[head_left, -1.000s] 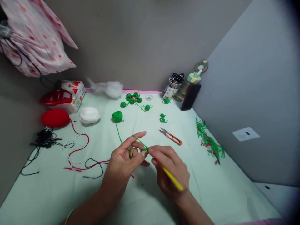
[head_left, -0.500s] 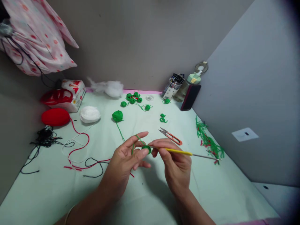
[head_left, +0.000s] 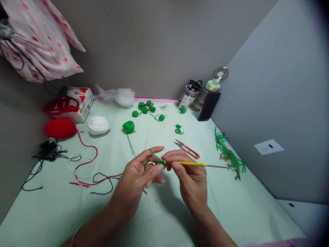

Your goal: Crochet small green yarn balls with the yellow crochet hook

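Note:
Between thumb and fingers, my left hand [head_left: 140, 175] pinches a small green crochet piece [head_left: 160, 164]. Green yarn loops over its raised index finger and trails back to a green yarn ball [head_left: 128, 127]. My right hand [head_left: 191, 178] is closed round the yellow grip of a crochet hook [head_left: 192, 164], whose bare metal end points right. The hook's working tip meets the green piece, but fingers partly hide it. Just beyond my right hand lie orange thread snips [head_left: 187, 149], blades toward the left.
Red yarn [head_left: 60, 128], white yarn [head_left: 98, 125] and tangled black yarn [head_left: 51, 150] lie left. Small green crocheted balls [head_left: 145, 110] and white stuffing [head_left: 124, 97] sit at the back. Green scraps [head_left: 230, 154] line the right edge. A phone [head_left: 209, 107] leans near a bottle [head_left: 202, 97].
My right hand has shifted slightly left and up with the crochet hook, which now lies more level. My left hand holds nearly the same pose round the green piece.

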A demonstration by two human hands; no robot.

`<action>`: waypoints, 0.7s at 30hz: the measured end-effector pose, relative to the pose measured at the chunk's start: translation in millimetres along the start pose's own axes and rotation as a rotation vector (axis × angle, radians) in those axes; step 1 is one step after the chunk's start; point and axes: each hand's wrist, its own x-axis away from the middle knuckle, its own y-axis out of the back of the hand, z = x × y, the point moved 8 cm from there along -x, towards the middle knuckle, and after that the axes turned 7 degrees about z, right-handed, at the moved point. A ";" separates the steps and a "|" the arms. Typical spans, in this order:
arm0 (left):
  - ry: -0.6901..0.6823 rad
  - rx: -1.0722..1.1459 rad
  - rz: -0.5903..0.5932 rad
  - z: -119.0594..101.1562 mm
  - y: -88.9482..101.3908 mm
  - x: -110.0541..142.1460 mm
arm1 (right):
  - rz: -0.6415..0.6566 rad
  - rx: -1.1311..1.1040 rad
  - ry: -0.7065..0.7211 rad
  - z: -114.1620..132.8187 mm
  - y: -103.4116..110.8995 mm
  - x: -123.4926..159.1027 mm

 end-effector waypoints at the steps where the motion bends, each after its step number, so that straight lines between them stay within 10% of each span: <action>1: -0.003 -0.006 0.004 0.6 -0.6 0.1 | 0.002 0.026 0.001 0.1 -0.6 0.7; 15: 0.097 0.177 0.077 0.3 -5.2 2.1 | -0.077 -0.358 -0.193 -16.7 7.0 -5.0; 21: -0.019 -0.025 0.027 -3.7 -2.0 2.2 | -0.035 -0.054 0.011 -2.0 1.4 3.5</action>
